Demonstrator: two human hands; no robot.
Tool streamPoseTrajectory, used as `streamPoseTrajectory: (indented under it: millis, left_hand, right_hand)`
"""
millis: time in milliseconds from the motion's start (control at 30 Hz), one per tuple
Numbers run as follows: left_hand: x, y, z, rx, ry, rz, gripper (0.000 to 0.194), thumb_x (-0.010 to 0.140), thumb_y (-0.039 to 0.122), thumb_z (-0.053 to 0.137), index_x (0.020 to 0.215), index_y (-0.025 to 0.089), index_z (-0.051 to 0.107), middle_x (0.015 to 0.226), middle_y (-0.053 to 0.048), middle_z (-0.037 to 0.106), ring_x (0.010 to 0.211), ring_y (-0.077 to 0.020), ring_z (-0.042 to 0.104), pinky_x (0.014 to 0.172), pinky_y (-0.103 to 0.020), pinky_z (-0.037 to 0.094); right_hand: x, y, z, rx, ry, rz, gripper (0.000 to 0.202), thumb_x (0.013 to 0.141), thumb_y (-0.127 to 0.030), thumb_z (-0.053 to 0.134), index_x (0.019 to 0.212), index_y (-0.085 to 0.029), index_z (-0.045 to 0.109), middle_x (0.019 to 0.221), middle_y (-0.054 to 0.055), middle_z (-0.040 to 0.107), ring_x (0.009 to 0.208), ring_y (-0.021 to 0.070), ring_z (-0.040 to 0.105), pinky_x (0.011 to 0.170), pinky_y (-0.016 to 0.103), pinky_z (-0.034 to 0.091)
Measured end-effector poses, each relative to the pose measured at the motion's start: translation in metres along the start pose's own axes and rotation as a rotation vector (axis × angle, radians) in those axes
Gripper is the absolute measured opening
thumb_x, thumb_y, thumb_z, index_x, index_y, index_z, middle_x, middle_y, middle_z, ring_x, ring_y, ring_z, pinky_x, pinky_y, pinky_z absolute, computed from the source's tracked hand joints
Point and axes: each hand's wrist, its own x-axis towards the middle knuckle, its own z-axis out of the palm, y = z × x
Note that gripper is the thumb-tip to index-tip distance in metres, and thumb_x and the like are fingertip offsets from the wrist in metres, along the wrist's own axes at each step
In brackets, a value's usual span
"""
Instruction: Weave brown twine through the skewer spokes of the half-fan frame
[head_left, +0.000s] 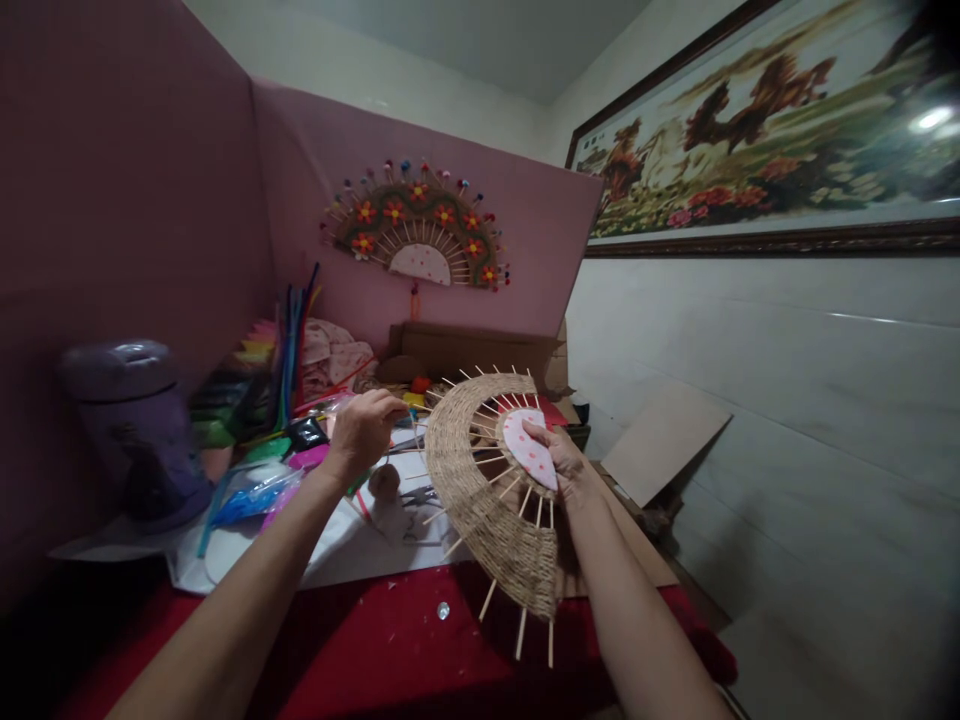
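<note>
Left hand (367, 428) fingertips pinched near woven fan's (472, 490) outer edge; any item between them too small to tell. Right hand (561, 458) grips fan's dotted centre, thumb on top, other fingers mostly hidden beneath. Purple container (139, 435) left of left hand, blurred; its markings unreadable. Framed picture (780, 130) above right hand, cut off.

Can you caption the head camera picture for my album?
Right hand holds a woven fan, left hand beside it, a flowery fan behind.
</note>
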Motion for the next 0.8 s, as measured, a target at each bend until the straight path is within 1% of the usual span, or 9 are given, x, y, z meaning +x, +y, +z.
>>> streamPoseTrajectory:
  millis: [67, 167, 267, 367, 433, 500, 600, 700, 800]
  left_hand:
    - [0.007, 0.001, -0.002, -0.049, -0.010, -0.001, 0.016, 0.081, 0.023, 0.055, 0.077, 0.016, 0.069, 0.078, -0.006, 0.067, 0.074, -0.0175, 0.059, 0.070, -0.028, 0.043]
    - [0.018, 0.002, -0.001, -0.205, -0.016, -0.039, 0.015, 0.080, 0.024, 0.056, 0.076, 0.016, 0.068, 0.077, -0.005, 0.068, 0.072, -0.0160, 0.060, 0.068, -0.026, 0.043]
    - [0.027, 0.001, 0.001, -0.411, -0.041, -0.134, 0.012, 0.075, 0.024, 0.059, 0.072, 0.015, 0.068, 0.071, -0.003, 0.067, 0.066, -0.0138, 0.059, 0.063, -0.024, 0.043]
    - [0.031, -0.001, 0.004, -0.613, -0.128, -0.273, 0.012, 0.069, 0.026, 0.064, 0.070, 0.014, 0.067, 0.066, -0.002, 0.067, 0.062, -0.0130, 0.058, 0.059, -0.023, 0.043]
    - [0.032, -0.002, 0.006, -0.775, -0.206, -0.369, 0.016, 0.066, 0.029, 0.067, 0.069, 0.014, 0.067, 0.065, -0.002, 0.066, 0.061, -0.0127, 0.058, 0.058, -0.023, 0.044]
    - [0.031, -0.001, 0.008, -0.930, -0.277, -0.460, 0.020, 0.062, 0.031, 0.070, 0.068, 0.013, 0.066, 0.064, -0.003, 0.066, 0.061, -0.0125, 0.059, 0.060, -0.024, 0.046]
    - [0.028, 0.006, 0.010, -1.092, -0.322, -0.562, 0.023, 0.058, 0.031, 0.074, 0.067, 0.012, 0.064, 0.063, -0.002, 0.065, 0.060, -0.0121, 0.059, 0.061, -0.025, 0.047]
    - [0.024, 0.015, 0.011, -1.170, -0.333, -0.604, 0.025, 0.056, 0.032, 0.076, 0.065, 0.012, 0.064, 0.059, -0.001, 0.063, 0.057, -0.0113, 0.057, 0.060, -0.025, 0.047]
    - [0.016, 0.019, 0.015, -1.225, -0.371, -0.611, 0.027, 0.058, 0.035, 0.075, 0.070, 0.012, 0.067, 0.064, -0.002, 0.065, 0.058, -0.0115, 0.057, 0.061, -0.025, 0.046]
  right_hand:
    - [0.001, -0.001, -0.004, 0.018, 0.036, 0.045, 0.028, 0.087, -0.021, 0.046, 0.109, -0.006, 0.055, 0.075, 0.012, 0.072, 0.062, 0.0218, 0.070, 0.062, 0.035, 0.059]
    - [0.001, -0.001, -0.007, 0.020, 0.038, 0.033, 0.031, 0.087, -0.024, 0.046, 0.110, -0.006, 0.055, 0.078, 0.013, 0.072, 0.065, 0.0228, 0.070, 0.063, 0.036, 0.059]
    - [0.003, 0.000, -0.010, 0.013, 0.000, 0.019, 0.032, 0.087, -0.027, 0.047, 0.110, -0.006, 0.056, 0.079, 0.014, 0.072, 0.066, 0.0233, 0.070, 0.064, 0.037, 0.058]
    - [0.005, 0.003, -0.012, 0.007, -0.061, -0.001, 0.035, 0.086, -0.031, 0.048, 0.108, -0.006, 0.057, 0.079, 0.014, 0.072, 0.067, 0.0241, 0.070, 0.064, 0.038, 0.058]
    - [0.007, 0.005, -0.014, 0.011, -0.066, -0.026, 0.035, 0.086, -0.032, 0.048, 0.108, -0.006, 0.057, 0.079, 0.014, 0.072, 0.067, 0.0243, 0.070, 0.064, 0.038, 0.058]
    - [0.008, 0.006, -0.015, 0.018, -0.040, -0.024, 0.033, 0.086, -0.029, 0.048, 0.109, -0.007, 0.057, 0.078, 0.014, 0.072, 0.067, 0.0240, 0.070, 0.065, 0.039, 0.058]
    - [0.007, 0.005, -0.014, 0.020, -0.005, 0.008, 0.033, 0.087, -0.026, 0.046, 0.110, -0.007, 0.056, 0.079, 0.013, 0.072, 0.067, 0.0237, 0.070, 0.067, 0.039, 0.058]
    - [0.005, 0.004, -0.010, 0.021, 0.008, 0.010, 0.034, 0.086, -0.028, 0.046, 0.111, -0.006, 0.056, 0.079, 0.013, 0.072, 0.067, 0.0241, 0.070, 0.067, 0.040, 0.058]
    - [0.003, 0.003, -0.006, 0.026, 0.006, -0.026, 0.034, 0.084, -0.029, 0.050, 0.109, -0.007, 0.057, 0.078, 0.013, 0.072, 0.066, 0.0243, 0.070, 0.064, 0.039, 0.058]
